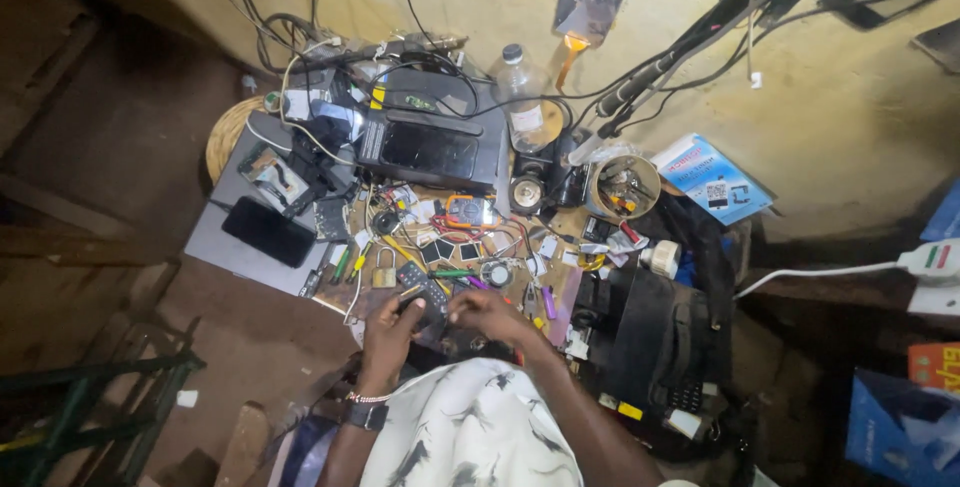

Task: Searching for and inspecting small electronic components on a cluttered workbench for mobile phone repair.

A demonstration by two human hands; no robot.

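My left hand [388, 335] and my right hand [487, 313] meet at the near edge of a cluttered workbench [232, 247]. Between them sits a small dark device [432, 309], and both hands have fingers closed on it. A black remote control [418, 282] lies just beyond my left fingers. A brass padlock [384, 273] rests to the left of the remote. My left wrist wears a dark watch and a bracelet. Part of the device is hidden under my fingers.
A black box-shaped unit [432, 147] stands at the back, with a plastic bottle [524, 97] and a round tub of parts [622, 187] to its right. A dark phone [267, 232] lies at left. Tangled cables, a black bag [665, 332] and a white power strip [935, 259] crowd the right.
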